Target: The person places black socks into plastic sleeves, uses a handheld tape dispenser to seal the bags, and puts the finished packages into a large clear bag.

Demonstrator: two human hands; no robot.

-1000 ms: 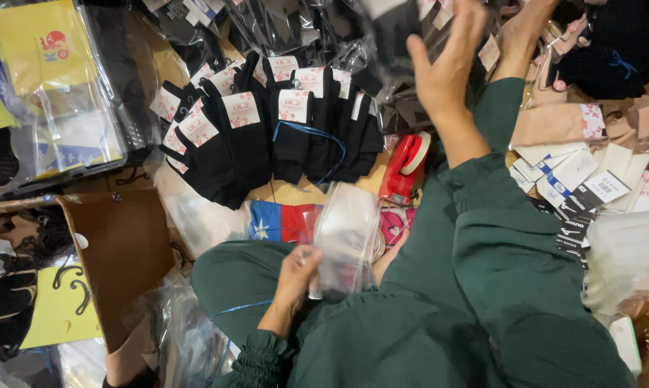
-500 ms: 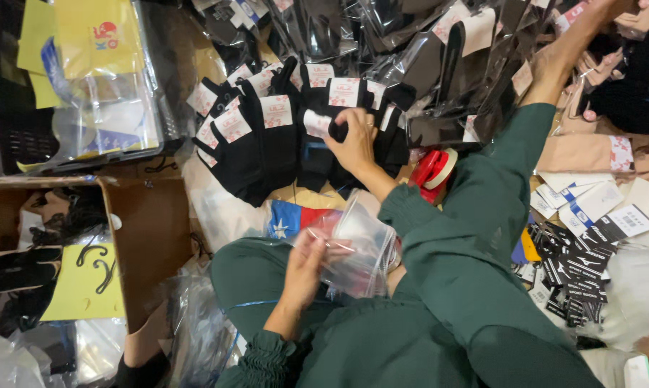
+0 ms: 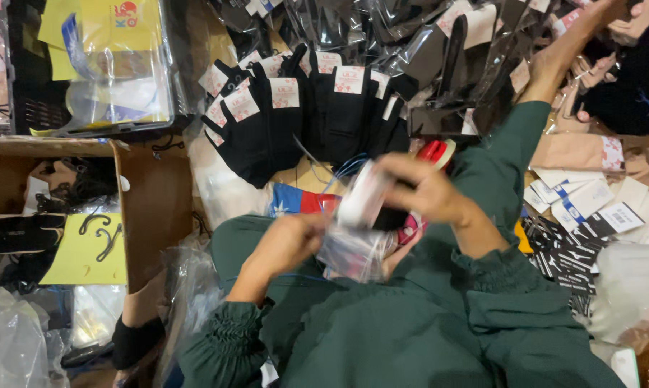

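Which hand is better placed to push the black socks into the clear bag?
Right, probably. The right hand grips the black socks at the mouth of the clear bag; the left hand holds the bag's edge, steadying it.

Clear plastic bag [image 3: 357,251] at centre, crumpled, held between left hand [image 3: 288,241] and right hand [image 3: 421,190]. White paper tags [image 3: 285,92] with red print on black socks, 12 o'clock. Glossy clear sleeves [image 3: 410,43] over dark goods, 1 o'clock. Yellow card pack in clear wrap [image 3: 116,65], 10 o'clock. Brown cardboard box [image 3: 155,208], 9 o'clock. White barcode labels [image 3: 615,215], 3 o'clock. Black-and-white printed bands [image 3: 561,251] just below them.
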